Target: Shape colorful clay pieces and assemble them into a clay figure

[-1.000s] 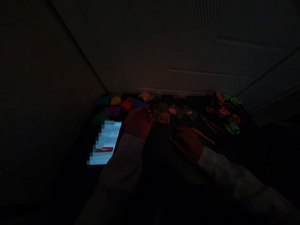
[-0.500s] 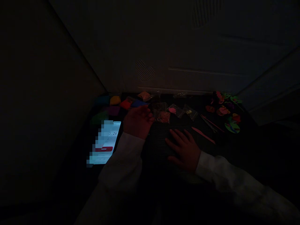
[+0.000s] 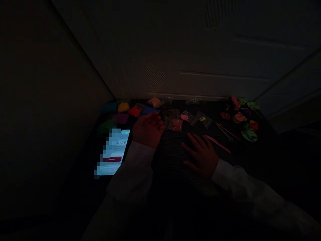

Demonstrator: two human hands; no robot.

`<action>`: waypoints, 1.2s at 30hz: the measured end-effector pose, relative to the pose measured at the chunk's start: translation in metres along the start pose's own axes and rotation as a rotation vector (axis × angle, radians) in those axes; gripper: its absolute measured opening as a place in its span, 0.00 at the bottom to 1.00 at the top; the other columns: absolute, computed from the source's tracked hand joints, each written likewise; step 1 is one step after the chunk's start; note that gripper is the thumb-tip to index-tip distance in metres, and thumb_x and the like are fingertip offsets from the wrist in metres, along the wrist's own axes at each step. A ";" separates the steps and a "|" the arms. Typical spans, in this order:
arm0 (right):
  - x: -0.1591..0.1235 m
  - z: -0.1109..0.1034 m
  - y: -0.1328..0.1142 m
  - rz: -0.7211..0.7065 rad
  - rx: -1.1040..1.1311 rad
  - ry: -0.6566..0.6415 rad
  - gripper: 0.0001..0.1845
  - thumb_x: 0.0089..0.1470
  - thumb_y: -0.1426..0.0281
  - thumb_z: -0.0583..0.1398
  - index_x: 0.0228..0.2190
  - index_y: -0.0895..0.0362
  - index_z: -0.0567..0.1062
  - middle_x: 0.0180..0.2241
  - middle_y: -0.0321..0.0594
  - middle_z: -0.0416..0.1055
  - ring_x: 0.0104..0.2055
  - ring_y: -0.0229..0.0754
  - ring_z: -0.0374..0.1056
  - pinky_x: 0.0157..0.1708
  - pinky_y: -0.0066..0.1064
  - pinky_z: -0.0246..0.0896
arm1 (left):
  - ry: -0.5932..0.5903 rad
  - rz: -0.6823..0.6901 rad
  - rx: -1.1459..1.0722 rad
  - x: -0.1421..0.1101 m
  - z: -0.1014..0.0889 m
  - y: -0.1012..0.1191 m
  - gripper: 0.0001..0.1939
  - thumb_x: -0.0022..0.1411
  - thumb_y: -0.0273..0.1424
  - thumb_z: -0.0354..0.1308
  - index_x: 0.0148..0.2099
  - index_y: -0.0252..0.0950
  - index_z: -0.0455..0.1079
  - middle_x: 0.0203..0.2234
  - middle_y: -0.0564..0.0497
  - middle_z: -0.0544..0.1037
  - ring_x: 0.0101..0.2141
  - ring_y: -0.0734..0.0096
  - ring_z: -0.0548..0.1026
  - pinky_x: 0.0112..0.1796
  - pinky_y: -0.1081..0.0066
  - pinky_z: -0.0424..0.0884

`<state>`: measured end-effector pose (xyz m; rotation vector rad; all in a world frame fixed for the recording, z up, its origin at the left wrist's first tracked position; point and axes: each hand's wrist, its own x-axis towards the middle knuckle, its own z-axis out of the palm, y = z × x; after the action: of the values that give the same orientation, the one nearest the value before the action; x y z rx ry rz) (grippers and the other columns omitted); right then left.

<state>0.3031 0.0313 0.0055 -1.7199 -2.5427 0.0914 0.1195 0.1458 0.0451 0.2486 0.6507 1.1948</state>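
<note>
Lit phone (image 3: 115, 150); striped heart (image 3: 155, 76) on panel (image 3: 190, 47)

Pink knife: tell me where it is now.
In the head view, the pink knife lies right of centre, between the right hand and the thin pink stick.

Single head-worn view, forward and down over both hands (image 3: 202, 157)

The left hand (image 3: 147, 130) hides part of the blue packet (image 3: 148, 110) from me; beside its wrist, blocky blur swallows one side of the phone (image 3: 116, 151).
</note>
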 end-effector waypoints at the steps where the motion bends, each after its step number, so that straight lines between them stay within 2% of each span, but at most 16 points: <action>1: 0.000 0.000 0.000 0.004 -0.002 0.002 0.33 0.50 0.47 0.43 0.54 0.49 0.55 0.60 0.46 0.36 0.60 0.53 0.37 0.53 0.55 0.27 | -0.002 0.001 0.001 0.000 0.000 0.000 0.08 0.49 0.30 0.50 0.27 0.31 0.68 0.19 0.50 0.70 0.22 0.74 0.67 0.23 0.72 0.62; 6: 0.000 0.000 -0.003 -0.065 0.017 -0.015 0.34 0.50 0.47 0.43 0.54 0.48 0.54 0.60 0.45 0.36 0.60 0.53 0.37 0.53 0.54 0.28 | -0.012 0.011 0.003 0.002 -0.002 -0.001 0.08 0.49 0.30 0.51 0.26 0.31 0.68 0.19 0.50 0.70 0.21 0.73 0.67 0.22 0.72 0.63; 10: 0.000 0.000 -0.004 0.004 0.007 0.000 0.34 0.50 0.47 0.43 0.54 0.49 0.55 0.60 0.47 0.36 0.60 0.53 0.36 0.53 0.54 0.27 | -0.001 0.001 -0.007 0.003 -0.002 -0.001 0.09 0.49 0.30 0.50 0.26 0.31 0.68 0.19 0.50 0.70 0.21 0.73 0.67 0.22 0.72 0.63; 15: 0.001 0.001 -0.005 -0.062 0.035 -0.025 0.35 0.49 0.46 0.43 0.55 0.48 0.53 0.60 0.46 0.36 0.60 0.53 0.37 0.53 0.54 0.28 | 0.000 0.001 0.001 0.001 -0.001 -0.001 0.08 0.49 0.30 0.50 0.26 0.31 0.68 0.19 0.50 0.70 0.21 0.73 0.67 0.22 0.72 0.63; 20: 0.000 0.002 -0.002 0.018 0.015 0.005 0.34 0.49 0.46 0.43 0.55 0.48 0.53 0.60 0.48 0.35 0.60 0.55 0.37 0.52 0.56 0.27 | -0.007 0.007 0.005 0.001 -0.001 -0.001 0.09 0.50 0.30 0.49 0.27 0.30 0.68 0.19 0.50 0.70 0.21 0.73 0.67 0.23 0.72 0.63; 25: 0.000 0.001 -0.005 -0.045 0.042 -0.018 0.35 0.49 0.46 0.43 0.55 0.47 0.52 0.60 0.47 0.36 0.60 0.54 0.37 0.53 0.54 0.28 | -0.002 0.013 0.008 0.001 -0.002 -0.001 0.09 0.51 0.29 0.48 0.27 0.30 0.67 0.19 0.49 0.70 0.21 0.73 0.67 0.22 0.72 0.63; 29: 0.001 0.001 -0.003 0.027 0.028 0.008 0.34 0.49 0.46 0.43 0.55 0.48 0.53 0.60 0.48 0.36 0.60 0.54 0.37 0.53 0.55 0.28 | -0.027 0.017 0.017 0.001 -0.004 -0.001 0.10 0.52 0.30 0.47 0.28 0.31 0.67 0.20 0.49 0.70 0.22 0.73 0.67 0.22 0.72 0.63; 34: 0.002 0.002 -0.004 -0.047 0.048 -0.007 0.35 0.49 0.45 0.42 0.55 0.47 0.51 0.60 0.47 0.36 0.60 0.54 0.37 0.53 0.54 0.29 | -0.037 0.002 0.028 0.003 -0.006 0.000 0.10 0.52 0.31 0.47 0.27 0.32 0.67 0.20 0.50 0.69 0.22 0.73 0.68 0.22 0.72 0.64; 36: 0.004 0.004 -0.001 -0.018 0.039 0.007 0.35 0.49 0.46 0.42 0.55 0.47 0.52 0.60 0.47 0.35 0.60 0.54 0.38 0.52 0.54 0.29 | -0.037 0.004 0.032 0.003 -0.007 0.000 0.09 0.52 0.31 0.48 0.28 0.32 0.67 0.20 0.50 0.69 0.22 0.73 0.68 0.22 0.72 0.63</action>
<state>0.3003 0.0351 0.0020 -1.6806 -2.5335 0.1335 0.1161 0.1478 0.0382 0.2988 0.6379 1.1820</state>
